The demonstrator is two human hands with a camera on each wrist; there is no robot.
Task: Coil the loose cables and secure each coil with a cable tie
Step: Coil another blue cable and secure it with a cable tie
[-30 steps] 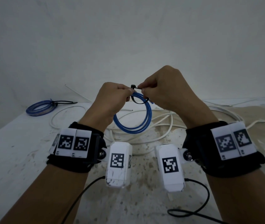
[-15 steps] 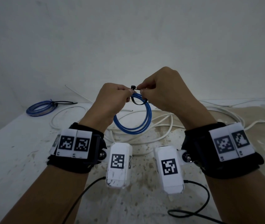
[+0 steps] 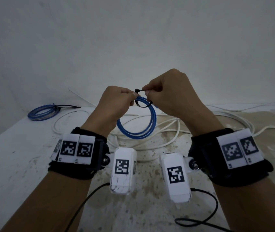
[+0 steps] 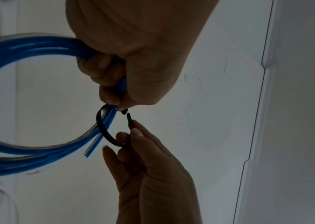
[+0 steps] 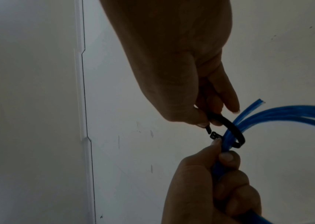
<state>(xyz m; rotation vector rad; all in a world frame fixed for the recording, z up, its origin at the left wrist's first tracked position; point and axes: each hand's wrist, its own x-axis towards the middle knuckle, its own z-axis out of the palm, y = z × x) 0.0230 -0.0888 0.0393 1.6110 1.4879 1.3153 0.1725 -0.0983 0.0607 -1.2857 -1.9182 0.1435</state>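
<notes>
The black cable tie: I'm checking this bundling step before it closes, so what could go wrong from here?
1. The black cable tie is still open: its tip sits just short of the head, so a small misaim by the right hand would likely miss the slot.
2. The left hand alone holds the blue coil; a looser grip might let the loops spring apart.
3. One cut blue end pokes out beside the tie and may stay outside the loop.

We see bare surface (image 3: 16, 164) at lower left; loose white cables (image 3: 150, 141) sprawl mid-frame, a tied blue coil (image 3: 43, 113) blocks upper left.
</notes>
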